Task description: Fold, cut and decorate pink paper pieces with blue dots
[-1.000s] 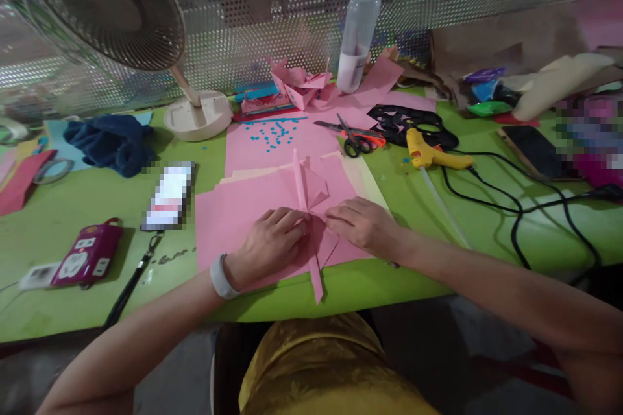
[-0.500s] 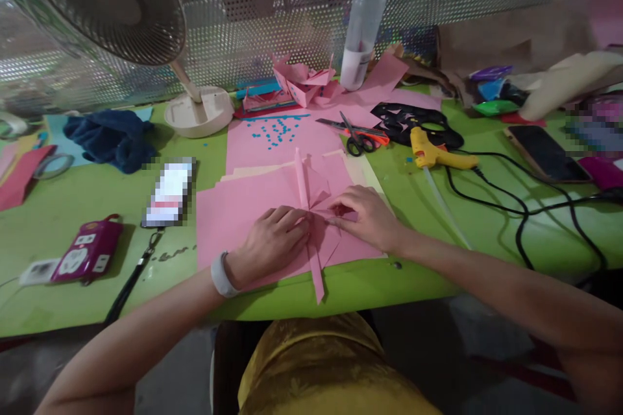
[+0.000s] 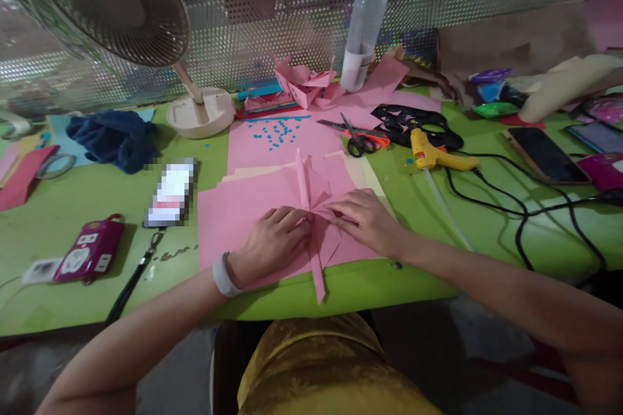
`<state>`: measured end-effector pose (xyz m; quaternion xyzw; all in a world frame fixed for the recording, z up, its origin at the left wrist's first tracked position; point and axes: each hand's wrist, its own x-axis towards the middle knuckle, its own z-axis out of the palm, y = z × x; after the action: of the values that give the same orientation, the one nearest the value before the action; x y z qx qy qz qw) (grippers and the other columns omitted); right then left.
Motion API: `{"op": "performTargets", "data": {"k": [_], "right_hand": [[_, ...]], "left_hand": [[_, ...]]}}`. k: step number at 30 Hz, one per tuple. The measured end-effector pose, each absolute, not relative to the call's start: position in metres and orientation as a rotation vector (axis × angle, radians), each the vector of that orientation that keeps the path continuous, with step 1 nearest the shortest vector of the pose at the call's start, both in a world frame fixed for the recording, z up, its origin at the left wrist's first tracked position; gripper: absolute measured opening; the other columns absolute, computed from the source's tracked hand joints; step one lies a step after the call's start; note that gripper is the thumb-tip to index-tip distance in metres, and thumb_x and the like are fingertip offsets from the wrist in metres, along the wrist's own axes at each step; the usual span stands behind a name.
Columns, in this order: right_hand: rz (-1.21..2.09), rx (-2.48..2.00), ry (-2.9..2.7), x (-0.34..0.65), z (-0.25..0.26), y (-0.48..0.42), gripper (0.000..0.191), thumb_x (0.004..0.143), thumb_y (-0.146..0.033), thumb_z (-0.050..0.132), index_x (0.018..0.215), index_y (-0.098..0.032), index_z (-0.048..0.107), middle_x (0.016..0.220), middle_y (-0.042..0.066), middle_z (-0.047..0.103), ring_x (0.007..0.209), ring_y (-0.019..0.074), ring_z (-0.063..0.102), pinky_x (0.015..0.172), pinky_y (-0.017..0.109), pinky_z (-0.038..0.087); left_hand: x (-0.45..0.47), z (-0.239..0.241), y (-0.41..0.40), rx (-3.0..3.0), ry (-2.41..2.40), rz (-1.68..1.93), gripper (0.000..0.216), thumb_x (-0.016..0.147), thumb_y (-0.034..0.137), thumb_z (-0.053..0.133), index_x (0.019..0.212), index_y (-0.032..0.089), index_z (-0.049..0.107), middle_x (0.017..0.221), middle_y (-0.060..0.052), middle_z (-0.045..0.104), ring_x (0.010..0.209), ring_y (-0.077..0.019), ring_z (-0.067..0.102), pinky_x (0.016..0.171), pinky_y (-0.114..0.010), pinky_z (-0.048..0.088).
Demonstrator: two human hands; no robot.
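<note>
Matt pink paper fold (image 3: pixel 316 207) on smooth green table (image 3: pixel 87 298); perforated metal screen (image 3: pixel 272 13); glossy yellow plastic glue gun (image 3: pixel 431 152).
</note>
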<state>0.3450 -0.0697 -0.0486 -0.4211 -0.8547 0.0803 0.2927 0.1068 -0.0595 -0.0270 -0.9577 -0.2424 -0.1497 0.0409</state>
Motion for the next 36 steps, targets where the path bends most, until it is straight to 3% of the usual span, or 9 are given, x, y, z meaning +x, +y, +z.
{"op": "performTargets", "data": {"k": [5, 13, 25, 36], "right_hand": [[0.297, -1.090, -2.261, 0.348, -0.050, -0.068, 0.022, 0.094, -0.031, 0.057, 0.107, -0.021, 0.070, 0.094, 0.006, 0.069, 0.091, 0.0198, 0.060, 0.082, 0.037, 0.042], [-0.078, -0.915, -2.450, 0.346, -0.046, -0.073, 0.024, 0.096, -0.020, 0.048, 0.105, -0.018, 0.070, 0.092, 0.008, 0.065, 0.086, 0.0204, 0.054, 0.078, 0.036, 0.042], [-0.168, -0.835, -2.468, 0.349, -0.043, -0.074, 0.025, 0.097, -0.014, 0.044, 0.099, -0.013, 0.069, 0.091, 0.009, 0.067, 0.085, 0.0201, 0.057, 0.077, 0.036, 0.045], [-0.195, -0.796, -2.566, 0.351, -0.038, -0.077, 0.025, 0.092, -0.028, 0.051, 0.102, -0.014, 0.069, 0.094, 0.010, 0.068, 0.089, 0.0224, 0.056, 0.080, 0.040, 0.041]], "left_hand": [[0.106, -0.027, -0.060, -2.928, -0.751, -0.456, 0.021, 0.094, 0.024, 0.048, 0.103, 0.014, 0.065, 0.106, -0.011, 0.067, 0.091, -0.0223, 0.062, 0.074, -0.037, 0.055], [0.108, -0.032, -0.060, -2.904, -0.774, -0.482, 0.017, 0.092, 0.022, 0.051, 0.099, 0.015, 0.065, 0.105, -0.009, 0.067, 0.091, -0.0200, 0.062, 0.074, -0.034, 0.053], [0.107, -0.034, -0.060, -2.899, -0.802, -0.510, 0.017, 0.091, 0.021, 0.052, 0.101, 0.016, 0.065, 0.107, -0.008, 0.067, 0.093, -0.0200, 0.063, 0.077, -0.034, 0.053], [0.107, -0.029, -0.060, -2.936, -0.781, -0.470, 0.019, 0.091, 0.022, 0.052, 0.104, 0.015, 0.064, 0.106, -0.009, 0.067, 0.094, -0.0218, 0.062, 0.077, -0.036, 0.054]]}}
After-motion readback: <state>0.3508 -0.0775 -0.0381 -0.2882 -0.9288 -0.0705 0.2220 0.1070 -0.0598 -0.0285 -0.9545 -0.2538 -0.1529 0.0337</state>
